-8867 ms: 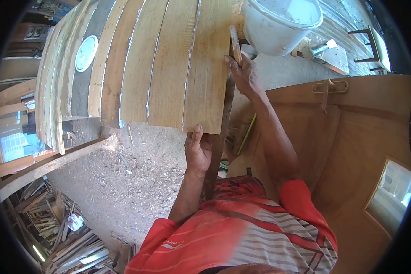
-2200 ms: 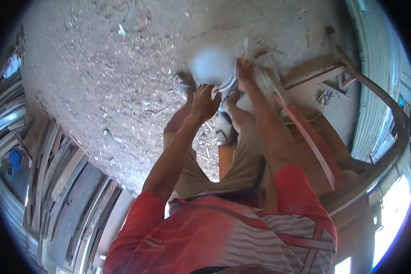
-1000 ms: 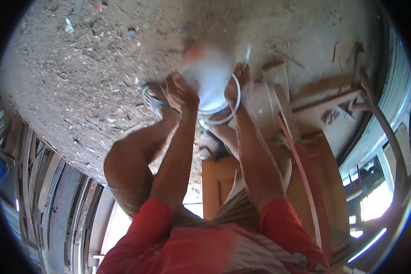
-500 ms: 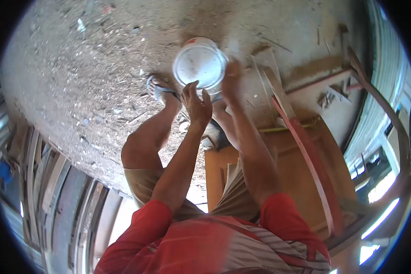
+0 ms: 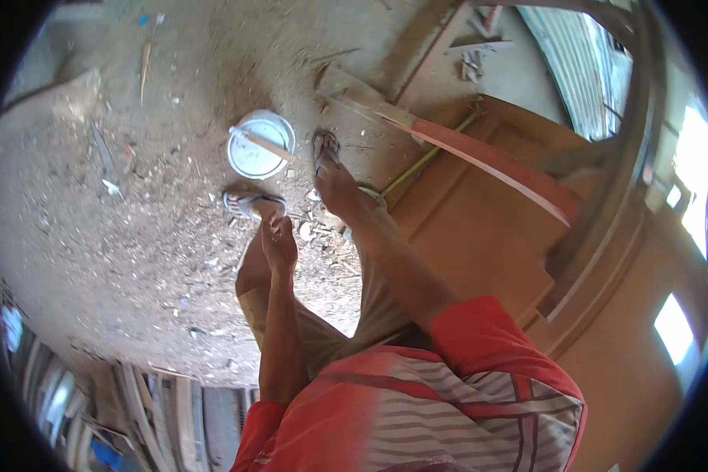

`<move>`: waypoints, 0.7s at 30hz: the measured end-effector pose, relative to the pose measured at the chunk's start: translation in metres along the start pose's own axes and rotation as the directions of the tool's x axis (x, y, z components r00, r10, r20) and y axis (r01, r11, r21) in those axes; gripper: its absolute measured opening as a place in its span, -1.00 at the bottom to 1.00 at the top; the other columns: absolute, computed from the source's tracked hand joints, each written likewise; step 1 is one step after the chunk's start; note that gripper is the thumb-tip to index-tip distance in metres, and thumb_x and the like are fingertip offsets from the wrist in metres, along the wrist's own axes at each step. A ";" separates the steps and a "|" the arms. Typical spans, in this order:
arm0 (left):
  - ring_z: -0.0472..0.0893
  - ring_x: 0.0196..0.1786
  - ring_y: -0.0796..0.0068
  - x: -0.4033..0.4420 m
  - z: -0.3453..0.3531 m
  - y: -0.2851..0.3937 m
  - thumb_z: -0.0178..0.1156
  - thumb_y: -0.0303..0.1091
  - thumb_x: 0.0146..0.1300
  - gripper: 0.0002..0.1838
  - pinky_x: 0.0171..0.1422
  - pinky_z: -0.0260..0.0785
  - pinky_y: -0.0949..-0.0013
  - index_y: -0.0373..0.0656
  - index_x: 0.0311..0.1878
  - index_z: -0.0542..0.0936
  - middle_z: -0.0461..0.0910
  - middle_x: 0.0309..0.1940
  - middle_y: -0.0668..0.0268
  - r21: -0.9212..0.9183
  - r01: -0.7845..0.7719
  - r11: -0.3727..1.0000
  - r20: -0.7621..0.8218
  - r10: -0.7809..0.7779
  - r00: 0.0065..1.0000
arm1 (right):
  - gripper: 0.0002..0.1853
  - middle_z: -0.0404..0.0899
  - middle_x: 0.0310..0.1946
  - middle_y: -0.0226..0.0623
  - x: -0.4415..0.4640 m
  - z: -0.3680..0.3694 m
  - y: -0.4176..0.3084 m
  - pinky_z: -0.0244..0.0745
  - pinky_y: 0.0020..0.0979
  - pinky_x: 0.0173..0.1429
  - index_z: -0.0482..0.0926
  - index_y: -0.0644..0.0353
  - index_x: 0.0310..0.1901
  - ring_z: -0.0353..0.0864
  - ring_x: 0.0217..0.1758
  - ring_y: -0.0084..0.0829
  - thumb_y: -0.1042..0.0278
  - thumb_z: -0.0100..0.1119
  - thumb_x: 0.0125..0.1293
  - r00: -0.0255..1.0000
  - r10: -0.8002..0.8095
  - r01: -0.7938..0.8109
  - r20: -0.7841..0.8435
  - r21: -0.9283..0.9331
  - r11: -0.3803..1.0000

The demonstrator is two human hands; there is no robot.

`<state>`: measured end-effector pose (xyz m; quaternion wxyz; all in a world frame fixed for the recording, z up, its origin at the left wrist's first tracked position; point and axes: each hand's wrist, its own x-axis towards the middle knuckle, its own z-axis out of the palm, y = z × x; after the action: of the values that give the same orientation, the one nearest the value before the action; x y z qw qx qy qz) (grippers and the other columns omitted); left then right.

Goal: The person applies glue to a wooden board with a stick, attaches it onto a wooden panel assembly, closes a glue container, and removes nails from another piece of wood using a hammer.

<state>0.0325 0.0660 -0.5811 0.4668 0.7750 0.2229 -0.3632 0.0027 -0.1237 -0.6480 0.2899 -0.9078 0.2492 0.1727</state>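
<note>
A white bucket [image 5: 253, 161] stands on the littered floor, seen from above. Across its round top lies a brush [image 5: 271, 147], its pale end at the upper left and its wooden handle pointing right. Below the bucket, near the left sandalled foot [image 5: 266, 207], is my left hand [image 5: 279, 242], empty, with loosely bent fingers and the thumb apart. My right hand [image 5: 336, 189] is beside the right sandalled foot [image 5: 325, 149], right of the bucket and away from the brush. Its fingers do not show clearly.
A brown wooden panel [image 5: 472, 228] lies at the right under a reddish beam [image 5: 488, 161]. Stacked boards [image 5: 185, 417] line the lower left. Wood scraps [image 5: 472, 67] lie at the upper right, and a thin stick [image 5: 145, 67] at the upper left.
The bucket was between my hands and now stands apart from both. The brush, formerly in my right hand, rests across its top. The view has turned and the bucket appears farther left.
</note>
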 end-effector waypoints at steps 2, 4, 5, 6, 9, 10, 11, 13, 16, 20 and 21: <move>0.62 0.11 0.31 -0.009 -0.023 -0.012 0.26 -0.31 0.48 -0.57 0.21 0.49 0.26 -0.27 0.32 0.51 0.64 0.06 0.16 -0.143 0.026 0.989 0.097 -0.013 0.995 | -0.70 0.67 -0.15 -0.01 -0.058 -0.059 0.014 0.58 -0.08 0.12 0.66 0.16 0.08 0.68 0.01 0.00 0.25 0.20 0.39 0.994 0.103 -0.102 0.041 -0.034 0.994; 0.62 0.07 0.37 -0.025 -0.053 -0.002 0.25 -0.32 0.48 -0.58 0.16 0.50 0.30 -0.21 0.33 0.51 0.64 0.00 0.22 -0.277 0.056 0.959 0.187 -0.003 0.982 | -0.77 0.72 -0.28 -0.08 -0.123 -0.113 0.032 0.64 -0.07 -0.05 0.71 0.08 -0.05 0.76 -0.15 -0.06 0.21 0.22 0.36 0.961 0.276 -0.278 0.036 0.099 0.955; 0.62 0.05 0.41 -0.036 -0.069 0.009 0.24 -0.32 0.48 -0.57 0.13 0.50 0.33 -0.17 0.35 0.50 0.63 -0.04 0.25 -0.341 0.070 0.937 0.226 0.010 0.974 | -0.77 0.69 -0.34 -0.13 -0.162 -0.087 0.080 0.61 -0.07 -0.11 0.68 0.11 -0.10 0.72 -0.23 -0.11 0.16 0.20 0.40 0.946 0.321 -0.318 -0.048 0.051 0.947; 0.63 0.01 0.44 -0.034 -0.090 0.016 0.23 -0.31 0.48 -0.55 0.09 0.50 0.36 -0.14 0.37 0.48 0.63 -0.06 0.26 -0.250 0.131 0.959 0.233 -0.072 0.970 | -0.74 0.65 -0.39 -0.18 -0.201 -0.060 0.129 0.58 -0.08 -0.18 0.66 0.13 -0.16 0.68 -0.31 -0.16 0.11 0.18 0.44 0.922 0.363 -0.365 -0.132 0.009 0.931; 0.63 -0.11 0.48 -0.056 -0.141 0.043 0.21 -0.21 0.49 -0.47 0.02 0.49 0.33 -0.14 0.44 0.39 0.64 -0.10 0.27 -0.140 0.109 0.984 0.088 -0.097 0.991 | -0.68 0.64 -0.33 -0.17 -0.280 -0.073 0.193 0.56 -0.08 -0.12 0.64 0.18 -0.12 0.66 -0.26 -0.16 0.05 0.18 0.44 0.775 0.631 -0.619 -0.020 0.173 0.766; 0.64 -0.08 0.44 -0.056 -0.161 0.036 0.20 -0.18 0.51 -0.47 0.04 0.49 0.29 -0.16 0.44 0.39 0.65 -0.08 0.26 -0.140 0.106 0.985 0.072 -0.096 0.993 | -0.67 0.65 -0.26 -0.13 -0.299 -0.077 0.205 0.57 -0.08 -0.05 0.64 0.18 -0.08 0.66 -0.19 -0.14 0.05 0.19 0.43 0.723 0.689 -0.679 0.050 0.236 0.695; 0.65 -0.09 0.39 -0.061 -0.176 0.030 0.20 -0.20 0.50 -0.48 0.04 0.51 0.29 -0.16 0.42 0.40 0.65 -0.07 0.24 -0.143 0.080 0.987 0.018 -0.078 0.997 | -0.64 0.66 -0.20 -0.10 -0.320 -0.063 0.222 0.57 -0.08 0.01 0.65 0.19 -0.03 0.67 -0.12 -0.11 0.05 0.21 0.41 0.699 0.712 -0.697 0.074 0.293 0.654; 0.65 -0.15 0.34 -0.032 -0.221 -0.033 0.28 -0.33 0.44 -0.64 -0.15 0.57 0.27 -0.16 0.24 0.51 0.65 -0.10 0.21 -0.338 -0.049 0.940 0.001 0.052 0.999 | -0.58 0.68 -0.07 -0.03 -0.347 -0.036 0.247 0.59 -0.08 0.14 0.65 0.21 0.07 0.68 0.01 -0.06 0.04 0.23 0.38 0.725 0.688 -0.644 0.018 0.373 0.668; 0.62 -0.28 0.33 -0.095 -0.196 0.026 0.35 -0.48 0.34 -0.72 -0.24 0.55 0.28 -0.03 0.07 0.57 0.61 -0.29 0.24 -0.117 0.051 0.992 -0.181 -0.072 0.981 | -0.56 0.72 -0.01 0.13 -0.327 -0.127 0.242 0.60 -0.08 0.20 0.68 0.28 0.04 0.72 0.11 0.07 0.06 0.21 0.37 0.765 0.638 -0.616 0.089 0.389 0.684; 0.66 -0.18 0.35 -0.107 -0.144 0.052 0.29 -0.33 0.42 -0.77 -0.16 0.55 0.31 -0.12 0.07 0.59 0.66 -0.21 0.21 -0.384 0.240 0.892 0.415 -0.066 0.907 | -0.61 0.73 -0.36 -0.06 -0.289 -0.171 0.293 0.64 -0.19 -0.05 0.74 0.26 -0.05 0.77 -0.26 -0.25 0.06 0.23 0.39 0.632 0.744 -0.677 0.216 0.622 0.394; 0.67 -0.13 0.37 -0.131 -0.109 0.078 0.26 -0.31 0.45 -0.75 -0.12 0.55 0.33 -0.15 0.11 0.59 0.68 -0.15 0.19 -0.108 0.088 0.990 0.333 -0.047 0.942 | -0.62 0.73 -0.37 -0.07 -0.283 -0.187 0.302 0.64 -0.19 -0.07 0.74 0.29 -0.07 0.77 -0.26 -0.26 0.08 0.23 0.39 0.637 0.760 -0.640 0.129 0.639 0.427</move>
<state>0.0410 0.1259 -0.4039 0.5309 0.6654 0.1895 -0.4894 -0.3631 -0.3521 -0.5072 0.4539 -0.5768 0.6716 0.1010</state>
